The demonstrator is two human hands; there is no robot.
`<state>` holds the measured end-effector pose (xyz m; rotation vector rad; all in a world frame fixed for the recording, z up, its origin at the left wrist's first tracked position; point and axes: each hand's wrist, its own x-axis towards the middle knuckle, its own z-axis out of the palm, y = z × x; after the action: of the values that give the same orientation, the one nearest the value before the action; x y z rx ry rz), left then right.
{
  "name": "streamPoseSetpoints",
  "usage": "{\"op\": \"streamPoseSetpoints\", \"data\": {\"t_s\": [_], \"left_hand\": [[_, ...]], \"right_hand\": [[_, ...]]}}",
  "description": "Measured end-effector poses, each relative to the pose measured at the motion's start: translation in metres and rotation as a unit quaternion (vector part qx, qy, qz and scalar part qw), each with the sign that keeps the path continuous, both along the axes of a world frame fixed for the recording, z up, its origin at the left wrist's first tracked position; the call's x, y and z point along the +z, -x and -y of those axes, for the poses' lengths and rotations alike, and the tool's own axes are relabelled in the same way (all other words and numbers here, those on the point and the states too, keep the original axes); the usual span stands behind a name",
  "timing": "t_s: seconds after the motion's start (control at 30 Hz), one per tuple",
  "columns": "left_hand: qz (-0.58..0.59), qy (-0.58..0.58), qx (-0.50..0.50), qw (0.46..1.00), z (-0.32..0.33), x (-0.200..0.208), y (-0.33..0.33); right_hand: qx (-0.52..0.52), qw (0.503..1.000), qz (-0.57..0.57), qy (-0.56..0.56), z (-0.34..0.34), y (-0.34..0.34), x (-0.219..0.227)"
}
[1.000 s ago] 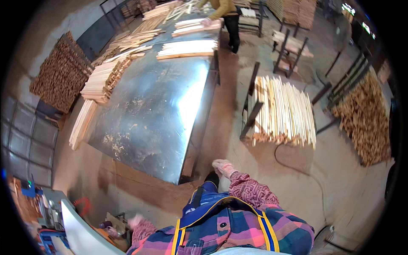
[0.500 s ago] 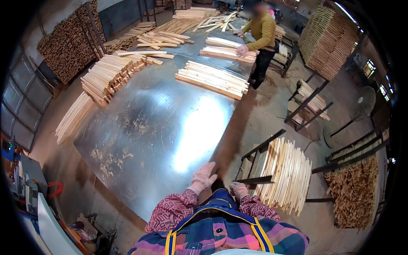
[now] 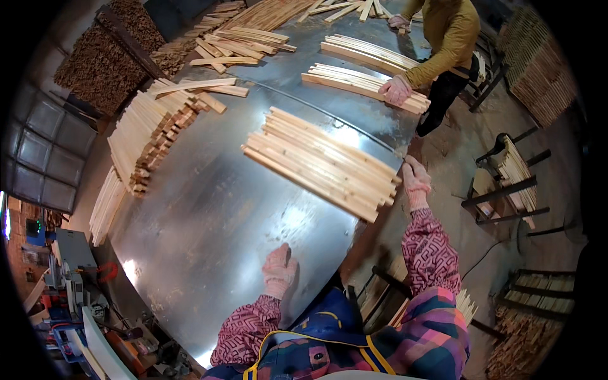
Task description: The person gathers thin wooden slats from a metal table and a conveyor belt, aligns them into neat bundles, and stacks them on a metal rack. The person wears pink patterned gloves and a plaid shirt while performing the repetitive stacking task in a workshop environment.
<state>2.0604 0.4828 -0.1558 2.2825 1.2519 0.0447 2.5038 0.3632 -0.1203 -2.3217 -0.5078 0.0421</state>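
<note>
My left hand point(image 3: 278, 269), in a pale pink work glove, is low over the near part of the metal-topped table point(image 3: 209, 247) with nothing in it, its fingers loosely stretched. My right hand point(image 3: 416, 180), gloved alike, reaches forward past the table's right edge, fingers extended and apparently holding nothing. Just left of it lies a flat bundle of light wooden strips point(image 3: 320, 164), set side by side at a slant, the ends near my right hand uneven. I see a small gap between hand and strips. Patterned pink sleeves cover both forearms.
Across the table a person in a mustard top point(image 3: 449, 38) rests a gloved hand point(image 3: 396, 90) on another row of strips point(image 3: 354, 81). A stepped stack of wood point(image 3: 149, 136) lines the left side. Metal racks point(image 3: 506, 196) stand at right; tools point(image 3: 76, 272) crowd the lower left.
My view has moved closer to the strips. My right hand has risen from beside my body to the table's right edge; my left has shifted over the tabletop. The person's hand now rests on the strips.
</note>
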Motion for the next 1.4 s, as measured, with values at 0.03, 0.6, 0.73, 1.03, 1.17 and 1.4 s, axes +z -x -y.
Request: {"op": "streamPoseSetpoints", "data": {"t_s": [0.03,0.6,0.73,1.03,1.17,1.4], "left_hand": [[0.001,-0.011,-0.005,1.000,-0.016,-0.008,-0.037],[-0.029,-0.163,-0.057,0.985,-0.095,-0.040,-0.199],[-0.024,-0.135,-0.026,0.990,-0.094,-0.033,-0.195],[-0.050,-0.128,-0.006,0.991,-0.082,-0.062,-0.171],[0.242,0.042,0.044,0.968,-0.097,-0.065,-0.153],[0.618,0.437,0.177,0.629,-0.119,0.120,-0.053]], "right_hand": [[0.014,0.998,0.007,0.062,-0.014,-0.031,-0.002],[0.135,0.852,0.093,0.497,-0.271,-0.277,-0.020],[0.212,0.836,0.090,0.498,-0.266,-0.243,-0.009],[0.296,0.862,-0.411,-0.002,-0.186,-0.144,0.028],[0.361,0.785,-0.476,-0.164,-0.160,-0.003,0.093],[0.552,0.830,-0.061,-0.047,-0.125,0.215,0.070]]}}
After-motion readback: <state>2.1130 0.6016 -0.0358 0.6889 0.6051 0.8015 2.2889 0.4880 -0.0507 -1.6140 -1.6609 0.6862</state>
